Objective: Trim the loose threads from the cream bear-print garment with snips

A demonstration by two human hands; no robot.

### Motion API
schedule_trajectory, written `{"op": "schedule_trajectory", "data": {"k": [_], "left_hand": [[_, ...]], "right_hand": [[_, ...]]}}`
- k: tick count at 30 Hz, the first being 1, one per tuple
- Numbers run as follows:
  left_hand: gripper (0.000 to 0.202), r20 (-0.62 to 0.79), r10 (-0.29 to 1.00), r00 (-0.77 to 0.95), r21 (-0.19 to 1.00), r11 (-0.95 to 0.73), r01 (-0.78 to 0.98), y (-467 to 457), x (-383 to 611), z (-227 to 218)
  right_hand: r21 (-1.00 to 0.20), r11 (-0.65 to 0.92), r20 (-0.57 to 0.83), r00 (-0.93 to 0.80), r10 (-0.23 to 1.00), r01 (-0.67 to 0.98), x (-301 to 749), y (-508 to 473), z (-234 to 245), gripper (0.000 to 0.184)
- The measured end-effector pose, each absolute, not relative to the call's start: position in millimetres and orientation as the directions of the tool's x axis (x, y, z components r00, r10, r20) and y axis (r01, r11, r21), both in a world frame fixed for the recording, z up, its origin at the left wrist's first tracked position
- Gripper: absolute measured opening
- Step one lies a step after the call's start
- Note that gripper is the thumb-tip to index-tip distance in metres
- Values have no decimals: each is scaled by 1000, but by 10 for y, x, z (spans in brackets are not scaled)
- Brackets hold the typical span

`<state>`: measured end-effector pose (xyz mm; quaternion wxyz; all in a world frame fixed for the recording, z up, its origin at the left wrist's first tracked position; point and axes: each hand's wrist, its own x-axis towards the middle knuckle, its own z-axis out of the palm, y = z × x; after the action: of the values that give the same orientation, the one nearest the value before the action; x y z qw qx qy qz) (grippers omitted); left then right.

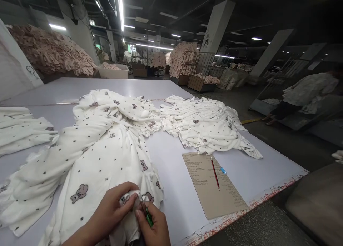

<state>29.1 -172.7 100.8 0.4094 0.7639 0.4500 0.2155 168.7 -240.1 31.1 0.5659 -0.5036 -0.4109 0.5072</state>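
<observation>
Item: left hand (112, 210). Fingers pinched together on a small fold at the near edge of a white garment (107, 156), thumb and forefinger pressing the cloth.

Item: right hand (154, 227). Touching the left hand at the fingertips and curled closed around a green tool (149, 217). The tool's tip sits at the pinched fold, and its working end is hidden by the fingers.

Item: white garment. Printed with small dots and bear figures, it lies spread on the bench (174, 199), running from under both hands away and to the left hand's side.

Item: paper sheet (214, 189). Tan with printed lines, it lies flat on the bench just beyond and outward of the right hand. A red pencil (215, 172) lies on it, and a blue clip (223, 170) sits at its far edge.

Item: second heap (206, 124) of the same printed cloth, well beyond the right hand.

Item: folded stack (21, 128) of the same cloth, far outward of the left hand.

Item: pinkish cloth piles (50, 53), far beyond the left hand and off the bench.

Item: another person (308, 92), bent over, well away on the right hand's side.
</observation>
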Motion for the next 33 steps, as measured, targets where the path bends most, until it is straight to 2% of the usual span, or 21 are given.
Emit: {"op": "schedule_trajectory", "data": {"k": [2, 5, 9, 12, 15, 18, 21, 24, 33], "left_hand": [[24, -81, 854, 515, 823, -234, 517, -1720, 274, 1011], [25, -159, 835, 527, 840, -166, 516, -1698, 246, 1018], [29, -215, 854, 474, 863, -62, 502, -1642, 245, 1039], [31, -227, 871, 435, 875, -13, 484, -1611, 254, 1053], [32, -238, 883, 404, 889, 30, 457, -1614, 263, 1064], [33, -258, 886, 385, 900, 76, 430, -1639, 275, 1076], [32, -260, 891, 372, 907, 94, 411, -1662, 284, 1097], [30, -269, 888, 373, 912, 111, 394, -1684, 287, 1124], [32, -235, 898, 373, 912, 71, 403, -1742, 300, 1153]], "right_hand": [[-958, -75, -99, 76, 992, -277, 1719, -2362, 355, 39], [-904, -145, -170, 28, 985, -402, 1804, -2289, 440, 40], [-871, -180, -213, 21, 977, -457, 1839, -2220, 558, 39], [-925, -96, -159, 146, 976, -368, 1803, -2245, 634, 35], [-993, 16, -20, 288, 957, -120, 1765, -2344, 646, 35], [-987, 84, 106, 161, 981, 139, 1734, -2437, 573, 36], [-951, 78, 105, 73, 992, 299, 1694, -2463, 461, 36], [-956, 21, 53, 100, 994, 294, 1652, -2442, 365, 40], [-998, -16, -4, 187, 982, 63, 1582, -2413, 323, 41]]}}
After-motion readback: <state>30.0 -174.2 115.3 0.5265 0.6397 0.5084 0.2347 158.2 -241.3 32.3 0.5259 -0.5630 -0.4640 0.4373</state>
